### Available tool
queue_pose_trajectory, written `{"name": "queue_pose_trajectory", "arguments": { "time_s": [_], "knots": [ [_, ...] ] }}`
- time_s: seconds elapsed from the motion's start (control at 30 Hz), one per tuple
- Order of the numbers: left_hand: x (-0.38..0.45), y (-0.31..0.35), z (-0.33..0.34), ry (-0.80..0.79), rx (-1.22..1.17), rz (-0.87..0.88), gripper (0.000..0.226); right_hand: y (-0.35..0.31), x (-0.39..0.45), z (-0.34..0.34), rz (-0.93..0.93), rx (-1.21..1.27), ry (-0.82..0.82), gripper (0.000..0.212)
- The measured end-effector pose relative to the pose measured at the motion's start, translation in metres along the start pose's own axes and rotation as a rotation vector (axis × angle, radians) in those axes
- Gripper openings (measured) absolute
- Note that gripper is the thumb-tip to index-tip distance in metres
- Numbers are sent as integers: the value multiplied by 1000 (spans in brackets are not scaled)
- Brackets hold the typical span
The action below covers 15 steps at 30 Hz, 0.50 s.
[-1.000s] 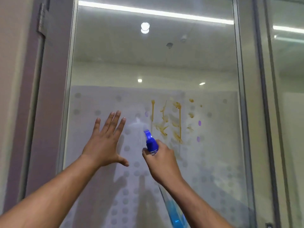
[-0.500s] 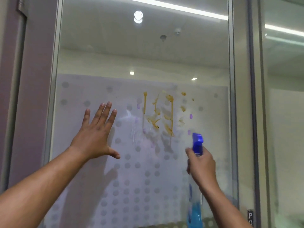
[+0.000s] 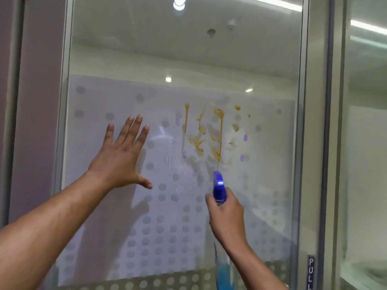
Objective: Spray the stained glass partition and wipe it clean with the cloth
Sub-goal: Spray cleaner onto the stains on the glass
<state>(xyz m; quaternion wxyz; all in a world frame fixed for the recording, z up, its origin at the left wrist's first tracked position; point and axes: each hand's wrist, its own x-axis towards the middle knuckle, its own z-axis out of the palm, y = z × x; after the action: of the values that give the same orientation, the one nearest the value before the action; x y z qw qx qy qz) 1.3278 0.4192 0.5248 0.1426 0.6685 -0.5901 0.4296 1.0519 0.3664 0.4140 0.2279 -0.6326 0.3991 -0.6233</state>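
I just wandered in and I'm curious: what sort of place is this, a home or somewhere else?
Probably an office or commercial building. The framed glass partition carries frosted dot-patterned film, a PULL sign sits on the metal frame, and strip ceiling lights show through the glass.

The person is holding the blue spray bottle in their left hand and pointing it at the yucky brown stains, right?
Not quite. The head view shows the blue spray bottle in the right hand, aimed at the brown stains. The left hand is open with fingers spread.
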Motion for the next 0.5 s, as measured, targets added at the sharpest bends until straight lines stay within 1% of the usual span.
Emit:
{"name": "queue_pose_trajectory", "arguments": {
  "time_s": [0.07, 0.2, 0.3, 0.5],
  "knots": [
    [0, -1, 0, -5, 1, -5, 168, 12, 8, -17, 63, 40, 110, 22],
    [0, 1, -2, -20, 1, -10, 168, 25, 19, -40, 138, 71, 173, 25],
    [0, 3, -4, -23, 26, -21, 167, 26, 21, -48, 116, 82, 133, 23],
    [1, 15, -11, -61, 133, -76, 167, 30, 18, -71, 33, 181, -59, 12]
  ]
}}
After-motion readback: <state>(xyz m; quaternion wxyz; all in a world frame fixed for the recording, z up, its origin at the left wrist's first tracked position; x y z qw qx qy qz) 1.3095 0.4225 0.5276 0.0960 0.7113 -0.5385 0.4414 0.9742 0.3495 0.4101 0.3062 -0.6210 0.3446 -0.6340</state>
